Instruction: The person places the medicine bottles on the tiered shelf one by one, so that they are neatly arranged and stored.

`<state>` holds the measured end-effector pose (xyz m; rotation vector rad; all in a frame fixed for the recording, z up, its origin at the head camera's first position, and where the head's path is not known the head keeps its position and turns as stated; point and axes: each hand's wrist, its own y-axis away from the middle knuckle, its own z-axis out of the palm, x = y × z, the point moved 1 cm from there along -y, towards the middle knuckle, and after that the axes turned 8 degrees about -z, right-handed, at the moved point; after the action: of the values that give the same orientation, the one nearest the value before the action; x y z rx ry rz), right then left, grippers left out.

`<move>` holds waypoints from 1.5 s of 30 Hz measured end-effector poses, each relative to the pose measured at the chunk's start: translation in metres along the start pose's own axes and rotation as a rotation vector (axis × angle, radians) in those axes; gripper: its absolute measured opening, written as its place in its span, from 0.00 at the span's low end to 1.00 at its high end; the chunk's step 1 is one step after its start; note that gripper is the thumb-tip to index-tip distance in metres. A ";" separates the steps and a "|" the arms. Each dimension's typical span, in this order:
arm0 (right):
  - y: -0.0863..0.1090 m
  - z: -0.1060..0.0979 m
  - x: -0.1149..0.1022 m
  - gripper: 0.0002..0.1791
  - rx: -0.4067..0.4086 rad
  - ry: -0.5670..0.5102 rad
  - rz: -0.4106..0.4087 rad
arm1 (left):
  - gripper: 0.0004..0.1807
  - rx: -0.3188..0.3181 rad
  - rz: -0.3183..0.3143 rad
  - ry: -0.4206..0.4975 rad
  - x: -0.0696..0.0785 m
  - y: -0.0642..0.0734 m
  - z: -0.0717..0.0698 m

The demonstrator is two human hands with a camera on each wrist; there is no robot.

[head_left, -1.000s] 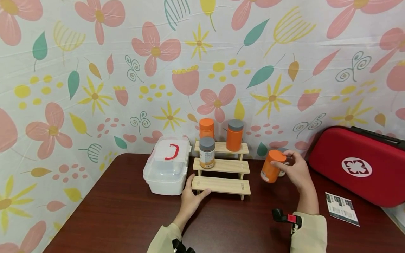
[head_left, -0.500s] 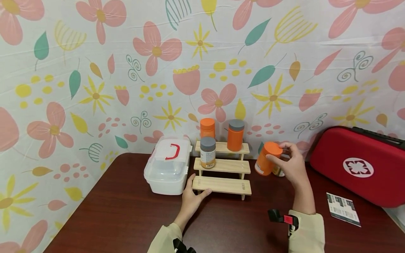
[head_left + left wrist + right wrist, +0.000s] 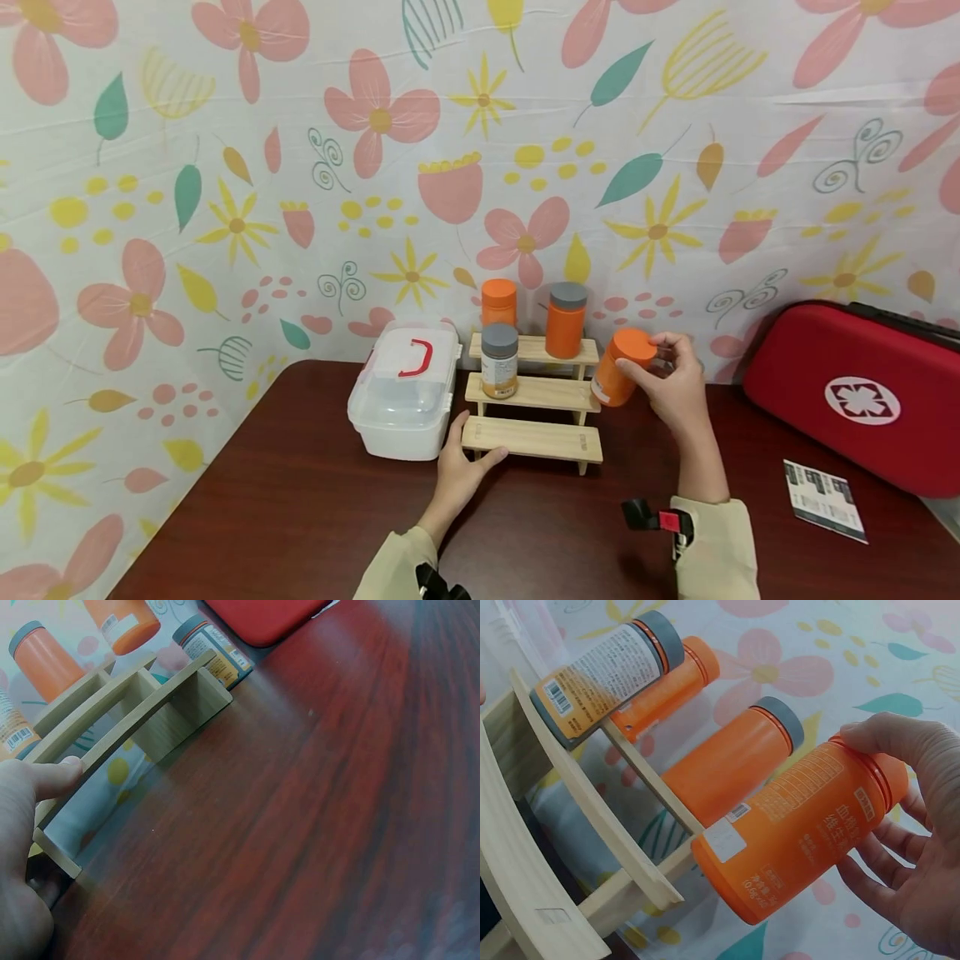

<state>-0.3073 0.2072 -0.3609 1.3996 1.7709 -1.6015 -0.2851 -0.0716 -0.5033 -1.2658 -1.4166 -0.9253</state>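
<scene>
My right hand [image 3: 678, 396] holds an orange pill bottle [image 3: 617, 382] with an orange cap, thumb and fingers around its cap end. The bottle tilts in the air beside the right ends of the upper two steps of a three-step wooden rack [image 3: 534, 438]. With thumb and fingers, my left hand [image 3: 459, 473] grips the left end of the rack's lowest step. A grey-capped bottle [image 3: 499, 367] stands on the middle step. On the top step are an orange-capped bottle [image 3: 498, 304] and a grey-capped orange bottle [image 3: 565, 327].
A white first-aid box [image 3: 405, 408] with a red handle stands left of the rack. Another labelled bottle [image 3: 217, 654] is on the table beyond the rack in the left wrist view. A red case [image 3: 855, 400] and a printed card [image 3: 825, 500] lie at the right.
My right hand has carried the orange bottle left and upward, to the rack's right side. My left hand keeps its grip on the lowest step.
</scene>
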 end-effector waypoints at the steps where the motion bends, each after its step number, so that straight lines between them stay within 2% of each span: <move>1: 0.000 0.001 0.000 0.25 0.001 0.000 0.003 | 0.49 -0.001 -0.005 0.005 0.000 0.000 0.000; 6: -0.003 0.011 -0.001 0.29 -0.008 -0.020 -0.008 | 0.48 0.004 -0.003 0.005 0.001 0.000 0.000; 14: -0.002 0.031 -0.001 0.28 -0.027 -0.038 -0.065 | 0.48 0.012 0.000 -0.009 0.001 0.000 0.000; 21: 0.000 0.038 -0.001 0.28 -0.016 -0.041 -0.041 | 0.48 0.007 -0.008 0.002 0.000 0.000 0.001; 26: -0.002 0.045 -0.002 0.28 -0.012 -0.062 -0.052 | 0.48 0.016 -0.001 -0.002 0.001 0.000 0.001; 35: -0.001 0.056 0.001 0.30 -0.068 -0.072 -0.048 | 0.47 0.024 -0.012 -0.007 0.000 -0.001 0.001; 45: -0.003 0.061 0.009 0.30 -0.081 -0.096 -0.019 | 0.47 0.015 -0.017 0.004 0.001 0.000 0.001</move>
<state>-0.3334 0.1567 -0.3838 1.2526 1.7776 -1.5611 -0.2849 -0.0707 -0.5025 -1.2414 -1.4310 -0.9267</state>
